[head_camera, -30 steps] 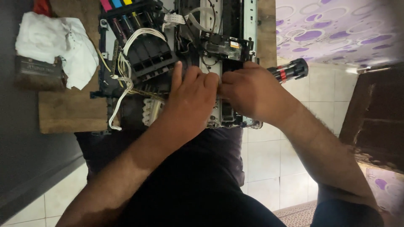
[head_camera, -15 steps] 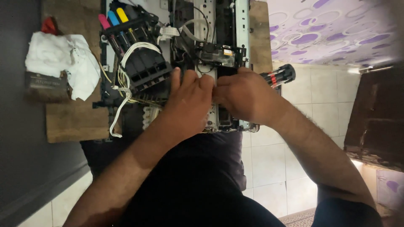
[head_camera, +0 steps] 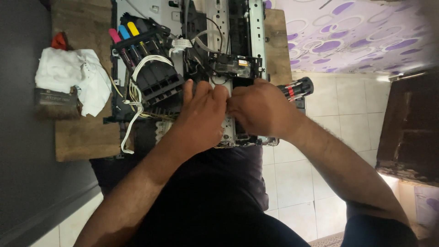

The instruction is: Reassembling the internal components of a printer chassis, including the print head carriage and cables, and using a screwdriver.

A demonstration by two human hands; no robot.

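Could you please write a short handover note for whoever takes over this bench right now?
Left hand: resting on the open printer, fingers on its middle.
Right hand: beside it on the same spot, holding a screwdriver whose handle sticks out.
Ink tanks and white tubes lie left; cloth further left.
Done: cover is off.
Left: the work under the fingers, which are hiding it.

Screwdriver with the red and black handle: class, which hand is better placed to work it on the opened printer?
Probably the right hand: the screwdriver juts from its grip, while the left hand rests on the printer.
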